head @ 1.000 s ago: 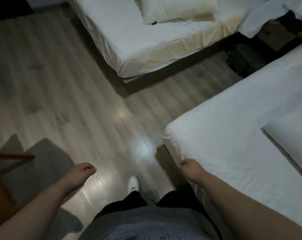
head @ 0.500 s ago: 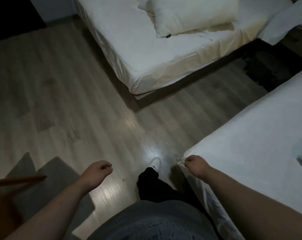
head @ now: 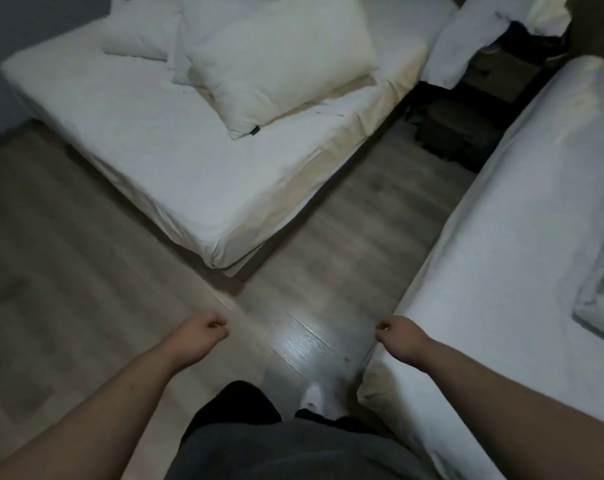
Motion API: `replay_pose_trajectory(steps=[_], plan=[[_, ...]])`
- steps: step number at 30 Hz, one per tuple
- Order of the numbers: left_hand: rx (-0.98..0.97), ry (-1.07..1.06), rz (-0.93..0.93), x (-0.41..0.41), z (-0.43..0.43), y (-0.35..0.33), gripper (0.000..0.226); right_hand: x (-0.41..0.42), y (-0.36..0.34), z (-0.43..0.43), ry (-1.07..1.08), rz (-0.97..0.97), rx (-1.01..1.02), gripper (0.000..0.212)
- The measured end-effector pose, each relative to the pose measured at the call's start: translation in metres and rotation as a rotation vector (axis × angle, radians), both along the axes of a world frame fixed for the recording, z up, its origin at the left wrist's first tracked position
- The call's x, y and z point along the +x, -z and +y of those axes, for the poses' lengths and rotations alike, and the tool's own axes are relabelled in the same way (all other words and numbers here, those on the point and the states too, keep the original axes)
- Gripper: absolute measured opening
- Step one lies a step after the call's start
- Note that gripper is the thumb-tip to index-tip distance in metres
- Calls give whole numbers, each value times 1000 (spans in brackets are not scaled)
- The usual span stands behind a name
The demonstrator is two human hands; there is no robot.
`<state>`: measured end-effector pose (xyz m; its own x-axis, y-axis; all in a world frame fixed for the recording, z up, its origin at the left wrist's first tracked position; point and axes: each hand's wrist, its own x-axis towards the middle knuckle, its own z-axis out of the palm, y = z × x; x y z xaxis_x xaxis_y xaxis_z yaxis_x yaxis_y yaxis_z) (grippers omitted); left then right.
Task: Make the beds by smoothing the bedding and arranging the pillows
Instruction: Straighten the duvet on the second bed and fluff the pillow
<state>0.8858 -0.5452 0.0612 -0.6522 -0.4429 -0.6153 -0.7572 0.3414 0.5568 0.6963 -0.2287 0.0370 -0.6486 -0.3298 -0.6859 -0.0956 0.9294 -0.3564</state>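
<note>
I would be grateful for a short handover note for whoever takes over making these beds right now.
Left hand: loosely curled, empty, over the floor.
Right hand: curled at the corner of the near bed; grip on its sheet unclear.
Far bed: large pillow lies askew, overlapping a smaller pillow.
Done: near bed looks smooth.
Left: straighten the pillows, smooth the far bed's creased side.

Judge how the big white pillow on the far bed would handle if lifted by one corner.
The plump white fabric pillow looks puffy, so it is probably light for its size. Its creased, sagging corners suggest it would flop rather than stay stiff.
</note>
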Motion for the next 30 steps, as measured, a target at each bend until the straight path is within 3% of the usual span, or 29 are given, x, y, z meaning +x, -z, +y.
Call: replay_pose_trajectory(steps=[5,11,16,24,30], plan=[[-25,215,-45,-64,-37,14,17,-23,4,-20,141,-16,0,20],[5,449,-70,-148,-97,27,9,-46,-2,-48,387,-19,34,24],[0,625,-98,-216,-129,25,17,-62,-13,-64,588,-18,3,24],[35,743,-53,-327,-108,32,7,-111,-17,-52,779,27,-42,17],[12,829,-111,-422,-71,35,17,-166,0,-21,870,-1,-8,19]])
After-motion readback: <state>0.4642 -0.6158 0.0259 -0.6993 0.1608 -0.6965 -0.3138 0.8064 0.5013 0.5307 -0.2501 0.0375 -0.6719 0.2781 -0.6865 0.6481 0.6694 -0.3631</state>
